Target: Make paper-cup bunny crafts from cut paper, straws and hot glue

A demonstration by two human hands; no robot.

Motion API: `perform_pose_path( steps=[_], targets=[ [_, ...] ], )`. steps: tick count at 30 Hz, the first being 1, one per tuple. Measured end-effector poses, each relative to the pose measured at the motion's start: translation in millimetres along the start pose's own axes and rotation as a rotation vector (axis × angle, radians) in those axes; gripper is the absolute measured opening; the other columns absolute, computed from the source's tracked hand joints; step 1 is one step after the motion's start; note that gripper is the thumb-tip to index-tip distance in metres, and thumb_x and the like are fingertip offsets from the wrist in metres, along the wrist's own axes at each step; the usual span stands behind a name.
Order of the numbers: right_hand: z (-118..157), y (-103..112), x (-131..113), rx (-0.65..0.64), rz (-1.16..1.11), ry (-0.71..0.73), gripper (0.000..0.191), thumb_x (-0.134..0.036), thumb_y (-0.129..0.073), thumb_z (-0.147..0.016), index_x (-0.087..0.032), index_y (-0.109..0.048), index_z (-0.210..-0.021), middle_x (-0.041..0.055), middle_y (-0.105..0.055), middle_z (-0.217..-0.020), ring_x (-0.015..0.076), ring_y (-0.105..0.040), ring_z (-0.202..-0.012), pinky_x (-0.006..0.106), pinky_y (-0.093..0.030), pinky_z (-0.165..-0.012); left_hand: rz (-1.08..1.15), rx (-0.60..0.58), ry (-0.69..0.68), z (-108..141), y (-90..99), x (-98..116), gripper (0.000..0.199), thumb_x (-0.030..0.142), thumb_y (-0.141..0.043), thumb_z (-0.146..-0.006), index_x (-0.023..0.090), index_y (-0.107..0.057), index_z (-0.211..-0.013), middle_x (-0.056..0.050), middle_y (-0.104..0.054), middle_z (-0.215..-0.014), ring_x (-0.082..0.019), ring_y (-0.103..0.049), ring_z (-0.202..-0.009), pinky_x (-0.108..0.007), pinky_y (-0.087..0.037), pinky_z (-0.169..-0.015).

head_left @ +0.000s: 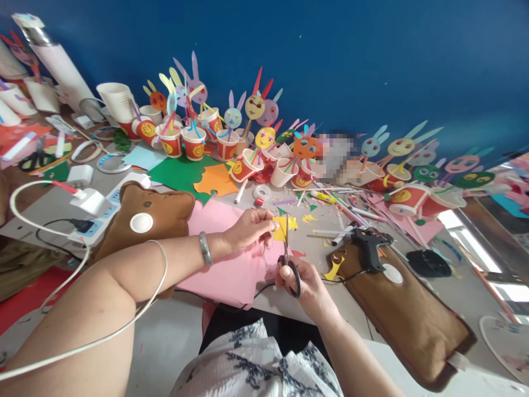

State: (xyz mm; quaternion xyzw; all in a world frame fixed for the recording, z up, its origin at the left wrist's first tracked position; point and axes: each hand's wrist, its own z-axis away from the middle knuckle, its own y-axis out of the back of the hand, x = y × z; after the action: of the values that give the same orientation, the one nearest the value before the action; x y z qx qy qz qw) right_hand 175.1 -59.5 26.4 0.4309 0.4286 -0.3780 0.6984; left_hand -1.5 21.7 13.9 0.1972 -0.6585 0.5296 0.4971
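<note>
Between the fingertips of my left hand point(254, 227) is a small piece of yellow paper point(280, 227). My right hand point(303, 281) has its fingers through the black handles of a pair of scissors point(286, 242). The blades point away from me and meet the yellow paper; whether they are parted I cannot tell. Under my left hand lies a sheet of pink paper point(225, 270). Yellow scraps point(309, 218) and a red scrap point(298, 253) lie near the blades.
Paper cups with rabbit-faced figures point(247, 165) line the blue wall. A brown cushion point(152, 215) and a power strip point(103, 212) stand left. To the right, a black glue gun point(370, 248) rests on a long brown cushion point(413, 314). A white cable point(136, 317) crosses my left arm.
</note>
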Motion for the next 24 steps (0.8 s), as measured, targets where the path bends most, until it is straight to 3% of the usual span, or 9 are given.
perform_pose_path(
  steps=[18, 24],
  targets=[
    [-1, -4, 9, 0.026, -0.028, -0.018, 0.063, -0.078, -0.057, -0.082, -0.020, -0.056, -0.057, -0.0018, -0.045, -0.046, 0.0103, -0.037, -0.047, 0.026, -0.030, -0.047, -0.027, -0.002, 0.001, 0, 0.7, -1, 0.024, 0.031, -0.069, -0.078, 0.019, -0.049, -0.073, 0.008, -0.051, -0.051, -0.008, -0.053, -0.044, -0.022, -0.047, -0.049],
    [-1, -3, 9, 0.017, -0.030, -0.038, 0.064, -0.078, -0.058, -0.082, -0.020, -0.056, -0.055, -0.0012, -0.045, -0.047, 0.0093, -0.035, -0.044, 0.026, -0.026, -0.044, -0.095, -0.007, 0.003, -1, 3.1, -3, 0.027, 0.035, -0.070, -0.079, 0.019, -0.049, -0.074, 0.007, -0.052, -0.052, -0.008, -0.055, -0.046, -0.020, -0.040, -0.047]
  ],
)
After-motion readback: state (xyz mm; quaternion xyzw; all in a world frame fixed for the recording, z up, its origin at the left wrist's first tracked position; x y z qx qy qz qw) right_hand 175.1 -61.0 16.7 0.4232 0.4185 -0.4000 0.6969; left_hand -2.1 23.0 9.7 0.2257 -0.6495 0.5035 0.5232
